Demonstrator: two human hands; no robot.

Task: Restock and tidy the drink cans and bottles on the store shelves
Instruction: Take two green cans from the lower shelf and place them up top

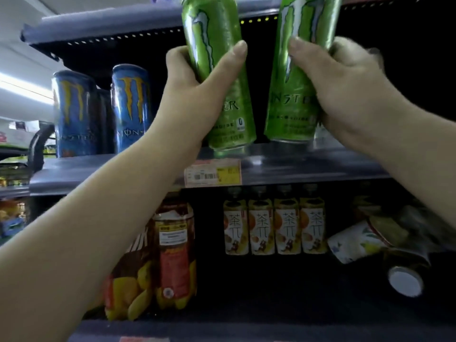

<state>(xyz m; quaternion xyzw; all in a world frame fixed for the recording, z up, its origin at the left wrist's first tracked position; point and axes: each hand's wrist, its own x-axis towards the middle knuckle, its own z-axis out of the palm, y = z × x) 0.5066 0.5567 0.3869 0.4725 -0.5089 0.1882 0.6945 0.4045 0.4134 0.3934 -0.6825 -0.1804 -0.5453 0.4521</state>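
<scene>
- Nearest the camera were two bare forearms, reaching up toward the upper shelf (308, 166), the landmark here.
- The left hand (195, 95) wrapped one green can (217, 70), thumb across its front and fingers hidden behind; the can tilted, its base just above the shelf's front edge.
- The right hand (345, 87) clasped a second green can (296, 77) from the side, thumb pressed on its front, the other fingers blurred; its base sat at or just over the shelf surface, I could not tell which.
- Two green cans in all, close side by side, not touching.
- To the left on the same shelf stood two blue cans (128, 107), upright, with a darker can between them.
- A price tag (212, 172) hung on the shelf's front edge, below the left-hand can.
- Under the shelf stood four tea bottles (274, 225) in a row; right of them lay a toppled bottle (370, 243), its white cap toward the camera; left stood darker lemon-labelled bottles (172, 255), partly hidden by the left forearm.
</scene>
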